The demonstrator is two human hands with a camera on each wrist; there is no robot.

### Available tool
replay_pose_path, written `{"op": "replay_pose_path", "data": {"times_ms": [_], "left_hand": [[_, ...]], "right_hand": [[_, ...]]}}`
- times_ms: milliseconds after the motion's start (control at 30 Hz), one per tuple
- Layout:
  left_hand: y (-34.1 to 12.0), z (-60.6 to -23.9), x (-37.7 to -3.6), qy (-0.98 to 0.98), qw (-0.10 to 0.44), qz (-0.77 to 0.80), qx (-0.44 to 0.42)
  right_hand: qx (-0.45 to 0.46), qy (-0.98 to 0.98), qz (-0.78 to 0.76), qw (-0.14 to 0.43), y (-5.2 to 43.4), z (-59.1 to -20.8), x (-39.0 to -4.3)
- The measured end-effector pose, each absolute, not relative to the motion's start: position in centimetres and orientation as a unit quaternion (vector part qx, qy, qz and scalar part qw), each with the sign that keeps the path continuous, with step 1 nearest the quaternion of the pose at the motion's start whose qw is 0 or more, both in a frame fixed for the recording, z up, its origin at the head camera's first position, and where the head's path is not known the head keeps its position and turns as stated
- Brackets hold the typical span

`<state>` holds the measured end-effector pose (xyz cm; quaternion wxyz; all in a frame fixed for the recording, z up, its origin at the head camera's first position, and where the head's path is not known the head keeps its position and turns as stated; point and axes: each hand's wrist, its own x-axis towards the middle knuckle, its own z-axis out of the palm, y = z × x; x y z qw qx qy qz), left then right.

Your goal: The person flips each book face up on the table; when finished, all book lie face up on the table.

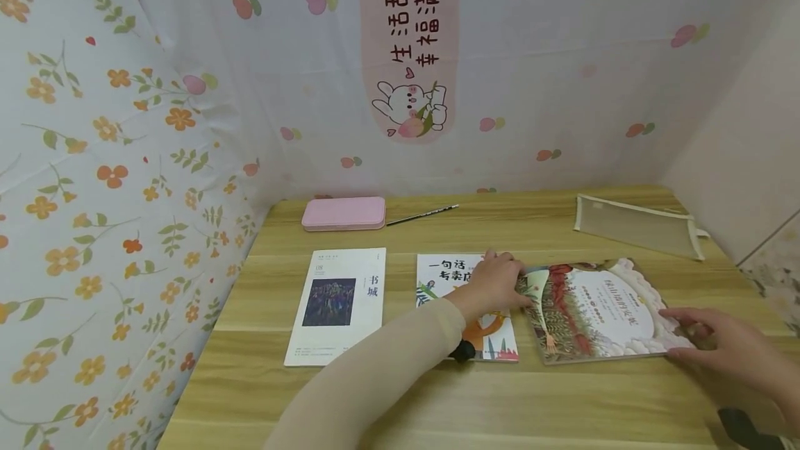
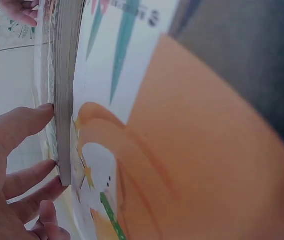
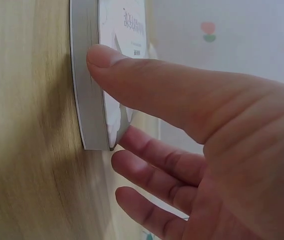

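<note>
A thick illustrated book [image 1: 615, 311] with a white oval on its cover lies flat at the right of the table, a hand at each side. My left hand [image 1: 494, 287] reaches over a thinner picture book [image 1: 494, 346], thumb and fingertips touching the thick book's left edge and far left corner. In the left wrist view the thick book's side [image 2: 67, 75] shows under the fingertips. At its near right corner is my right hand [image 1: 728, 346]. The right thumb [image 3: 107, 57] rests against the book's near edge, while the other fingers [image 3: 142, 170] are loosely bent around the corner.
A white book [image 1: 369, 311] with a dark picture lies at the left. Behind stand a pink case [image 1: 344, 212], a pencil [image 1: 421, 215] and a sheer zip pouch [image 1: 637, 228]. Patterned cloth [image 1: 537, 75] hangs along the table's back.
</note>
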<state>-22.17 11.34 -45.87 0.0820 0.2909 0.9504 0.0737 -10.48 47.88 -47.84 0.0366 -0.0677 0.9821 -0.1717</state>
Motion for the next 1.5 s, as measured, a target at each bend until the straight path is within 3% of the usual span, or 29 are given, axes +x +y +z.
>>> {"op": "replay_pose_path", "data": {"times_ms": [467, 833, 1233, 1500], "left_hand": [[9.7, -46.3, -21.5, 0.937, 0.118, 0.161, 0.288], [9.1, -46.6, -19.8, 0.920, 0.117, 0.164, 0.337], [8.5, -46.5, -18.5, 0.888, 0.157, 0.172, 0.395], [8.6, -46.1, -17.1, 0.869, 0.179, 0.196, 0.417]], "right_hand": [[-0.088, 0.980, -0.177, 0.001, 48.9, -48.3, -11.9], [-0.092, 0.983, -0.155, -0.009, 49.4, -47.7, -13.5], [-0.103, 0.980, -0.168, 0.008, 49.1, -47.4, -15.9], [-0.144, 0.974, -0.174, -0.021, 48.4, -48.0, -17.9]]}}
